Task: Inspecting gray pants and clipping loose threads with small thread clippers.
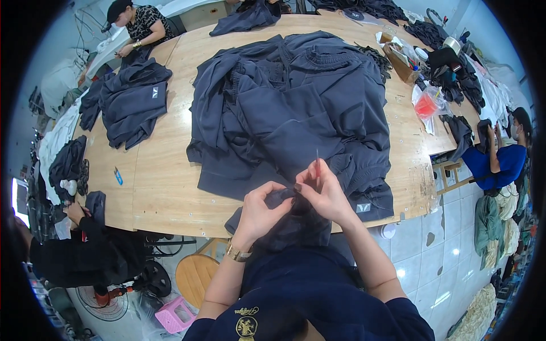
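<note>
My left hand [263,209] is closed on a dark navy garment [301,230], pinching a fold of it over the table's front edge. Close beside it, my right hand [325,196] is closed around a slim red-handled tool [318,168], probably a seam ripper, whose thin metal tip points up and away. Thumb and forefinger of that hand also meet at the fold of cloth. What lies between the fingertips is too small to make out. Just beyond both hands spreads a large heap of dark navy garments [284,108], with elasticated gathers and a small pale label.
Blue thread snips [118,176] lie on the wooden table [176,193]. More dark garments [133,102] sit at left. A cup of red drink [425,105] and a box [401,63] stand at right. Co-workers handle cloth around the table. A wooden stool [196,278] stands lower left.
</note>
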Tool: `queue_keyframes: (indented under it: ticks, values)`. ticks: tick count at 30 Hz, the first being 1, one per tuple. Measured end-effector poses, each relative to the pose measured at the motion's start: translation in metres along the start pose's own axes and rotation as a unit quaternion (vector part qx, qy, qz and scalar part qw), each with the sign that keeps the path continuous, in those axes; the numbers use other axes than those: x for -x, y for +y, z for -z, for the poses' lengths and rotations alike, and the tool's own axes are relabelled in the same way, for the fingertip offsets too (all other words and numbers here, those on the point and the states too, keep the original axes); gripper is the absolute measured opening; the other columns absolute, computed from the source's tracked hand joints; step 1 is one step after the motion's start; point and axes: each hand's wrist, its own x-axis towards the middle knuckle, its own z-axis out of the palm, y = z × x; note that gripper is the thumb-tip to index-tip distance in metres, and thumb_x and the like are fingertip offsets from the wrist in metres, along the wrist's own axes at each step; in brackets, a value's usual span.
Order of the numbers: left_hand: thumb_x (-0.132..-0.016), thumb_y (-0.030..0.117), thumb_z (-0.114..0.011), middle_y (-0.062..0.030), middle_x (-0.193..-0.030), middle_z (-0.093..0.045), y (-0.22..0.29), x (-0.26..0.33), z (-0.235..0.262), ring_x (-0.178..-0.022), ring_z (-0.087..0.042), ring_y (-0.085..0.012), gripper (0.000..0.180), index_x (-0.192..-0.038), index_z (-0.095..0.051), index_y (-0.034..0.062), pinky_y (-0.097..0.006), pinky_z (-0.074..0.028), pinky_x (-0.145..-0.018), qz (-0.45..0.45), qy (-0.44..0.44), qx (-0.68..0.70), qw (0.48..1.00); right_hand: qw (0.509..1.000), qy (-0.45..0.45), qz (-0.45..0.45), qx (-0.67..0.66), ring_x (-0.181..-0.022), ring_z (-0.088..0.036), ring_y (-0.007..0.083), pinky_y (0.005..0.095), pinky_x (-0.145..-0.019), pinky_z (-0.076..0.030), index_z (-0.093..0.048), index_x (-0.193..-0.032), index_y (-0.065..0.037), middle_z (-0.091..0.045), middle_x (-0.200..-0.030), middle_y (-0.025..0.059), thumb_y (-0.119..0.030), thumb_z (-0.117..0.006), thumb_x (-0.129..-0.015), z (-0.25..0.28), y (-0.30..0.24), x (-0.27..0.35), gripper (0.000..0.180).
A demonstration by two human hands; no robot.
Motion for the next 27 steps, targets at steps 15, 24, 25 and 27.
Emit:
queue_keyframes:
  ticks: [15,24,25,27]
  values:
    - [-0.075,0.015,-0.072,-0.0054,-0.075,-0.065,0.0,-0.001,-0.003,-0.07,-0.06,-0.0095,0.022,-0.089,-0.063,0.0005,-0.025,-0.048,-0.065,0.02,0.007,0.015,1.0,0.969,0.018,0.077,0.236,-0.068,-0.057,0.019,0.0289,-0.064,-0.045,-0.038,-0.095,-0.001,-0.062,-0.082,0.0093,0.003,-0.058,-0.08,-0.009,-0.018,0.004,0.025]
    - [-0.078,0.005,-0.067,0.0024,-0.076,-0.057,-0.002,-0.007,-0.003,-0.068,-0.05,-0.003,0.014,-0.088,-0.06,-0.001,-0.019,-0.043,-0.062,-0.006,-0.01,0.031,0.999,0.999,0.011,-0.014,0.04,-0.079,-0.05,0.0069,0.0238,-0.07,-0.044,-0.038,-0.09,-0.003,-0.054,-0.084,0.0052,0.006,-0.053,-0.085,-0.002,0.0,-0.004,0.018]
    - [-0.078,0.005,-0.067,0.0025,-0.076,-0.057,-0.002,-0.008,-0.003,-0.069,-0.05,-0.0033,0.014,-0.088,-0.059,-0.0006,-0.019,-0.042,-0.062,-0.013,-0.008,0.026,1.0,0.998,0.013,-0.048,-0.045,-0.079,-0.05,0.007,0.0231,-0.072,-0.043,-0.038,-0.089,-0.004,-0.054,-0.085,0.0044,0.007,-0.052,-0.085,0.0,0.004,-0.005,0.019]
    - [-0.078,0.005,-0.067,0.0025,-0.077,-0.057,-0.003,-0.008,-0.003,-0.069,-0.049,-0.0035,0.014,-0.088,-0.058,-0.0003,-0.019,-0.042,-0.062,-0.02,-0.007,0.021,1.0,0.983,0.015,-0.112,-0.142,-0.082,-0.05,0.0067,0.0221,-0.076,-0.043,-0.037,-0.085,-0.009,-0.054,-0.086,0.0032,0.008,-0.053,-0.084,0.003,0.005,-0.007,0.024]
